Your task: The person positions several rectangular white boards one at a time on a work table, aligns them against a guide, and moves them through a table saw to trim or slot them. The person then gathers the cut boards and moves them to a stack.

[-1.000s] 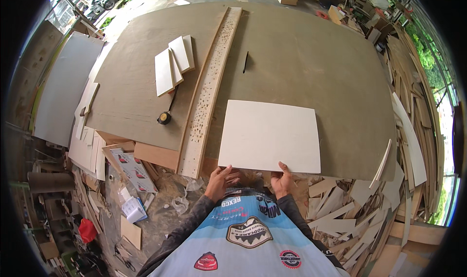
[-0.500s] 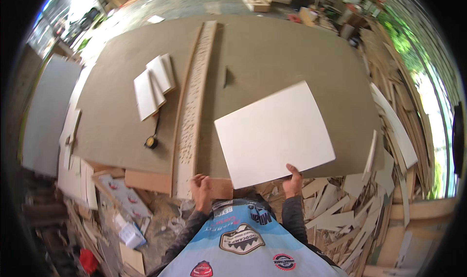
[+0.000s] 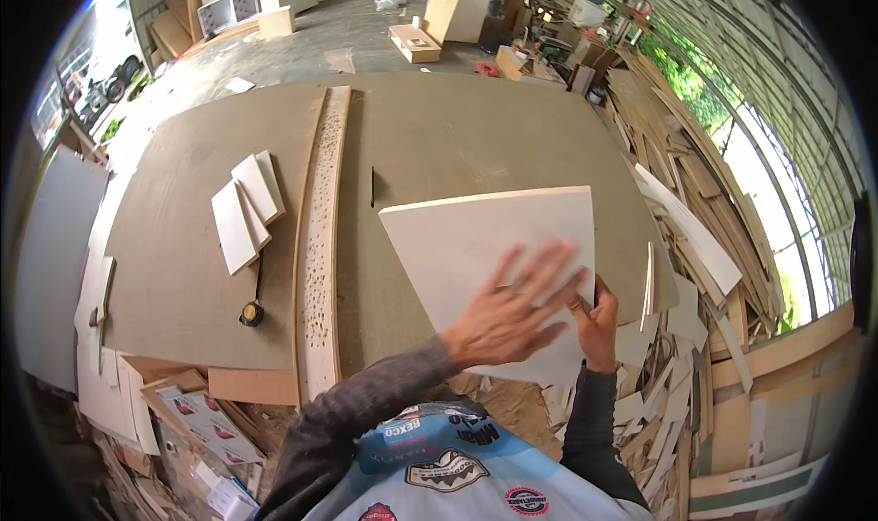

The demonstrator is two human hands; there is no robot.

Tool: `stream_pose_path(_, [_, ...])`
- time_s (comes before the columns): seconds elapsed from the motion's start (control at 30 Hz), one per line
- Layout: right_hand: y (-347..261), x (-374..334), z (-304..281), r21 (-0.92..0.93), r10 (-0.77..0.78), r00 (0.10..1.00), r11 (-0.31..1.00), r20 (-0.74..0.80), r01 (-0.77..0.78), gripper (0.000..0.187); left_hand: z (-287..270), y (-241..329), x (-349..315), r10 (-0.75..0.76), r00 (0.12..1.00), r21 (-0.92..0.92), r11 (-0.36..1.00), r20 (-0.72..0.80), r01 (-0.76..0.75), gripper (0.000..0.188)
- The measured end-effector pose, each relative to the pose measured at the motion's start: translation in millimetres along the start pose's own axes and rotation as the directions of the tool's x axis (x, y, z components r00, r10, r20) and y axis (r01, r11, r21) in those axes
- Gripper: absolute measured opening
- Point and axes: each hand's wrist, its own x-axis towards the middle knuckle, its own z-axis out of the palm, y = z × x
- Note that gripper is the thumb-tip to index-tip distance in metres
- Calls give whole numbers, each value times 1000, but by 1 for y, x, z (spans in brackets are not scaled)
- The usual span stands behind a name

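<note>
A white rectangular board (image 3: 439,256) is tilted up in front of me at the near side of the large worktable. My right hand (image 3: 599,324) grips its right edge, thumb on the white face and the other fingers behind. Across that face lies my left hand (image 3: 521,306), fingers spread and slightly blurred by motion; it holds nothing. Whether the palm presses on the board or hovers just above it, I cannot tell.
The worktable (image 3: 183,274) carries a long strip with many small holes (image 3: 320,247), several small white panels (image 3: 247,201), a tape measure (image 3: 251,314) and a thin dark stick (image 3: 372,187). Wood offcuts (image 3: 658,402) are heaped at the right and below the table's near edge.
My left hand has come from the strip's near end across onto the board's face. My right hand has moved from the board's bottom edge to its right edge, and the board is tilted up more.
</note>
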Motion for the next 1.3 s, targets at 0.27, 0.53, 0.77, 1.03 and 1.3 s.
stream_pose_path(0.27, [-6,-40,-18,111,156,986,983,-60,-148,50,4,-72,-3,-324,925,198,911,-200,362,93])
stream_pose_path(0.53, [3,-32,-52,62,169,985,983,42,-172,49,-5,-151,-148,-951,308,-175,303,-3,937,63])
stream_pose_path(0.77, [59,33,-15,48,153,939,983,308,-177,50,31,-78,-190,-857,408,-946,-320,315,59,64])
stream_pose_path(1.03, [167,59,123,-427,-203,919,837,339,342,53,71,-23,-282,-900,65,-900,-424,432,101,38])
stream_pose_path(1.3, [117,-49,165,-244,-152,700,868,698,432,80,69,-9,-309,-896,-131,-905,-411,423,-114,51])
